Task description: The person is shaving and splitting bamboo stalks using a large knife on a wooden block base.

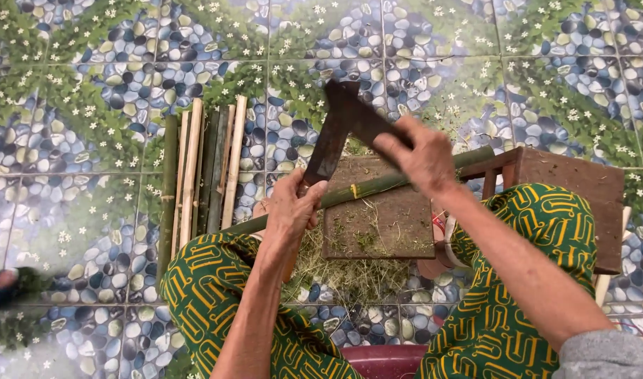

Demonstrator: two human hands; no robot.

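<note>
A green bamboo stalk (377,184) lies slantwise across a wooden chopping board (381,224) between the person's knees. The left hand (291,207) has its fingers wrapped round the stalk; the right hand (420,156) grips a dark cleaver (333,137) above it. Split bamboo strips (202,168) lie on the tiled floor (89,210), shavings (335,274) beneath.

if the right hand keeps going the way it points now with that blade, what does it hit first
The right hand points up and left, carrying the blade down toward the bamboo stalk that the left hand steadies on the wooden block. Likely the stalk comes first, close to the left fingers, though depth is unclear.
</note>
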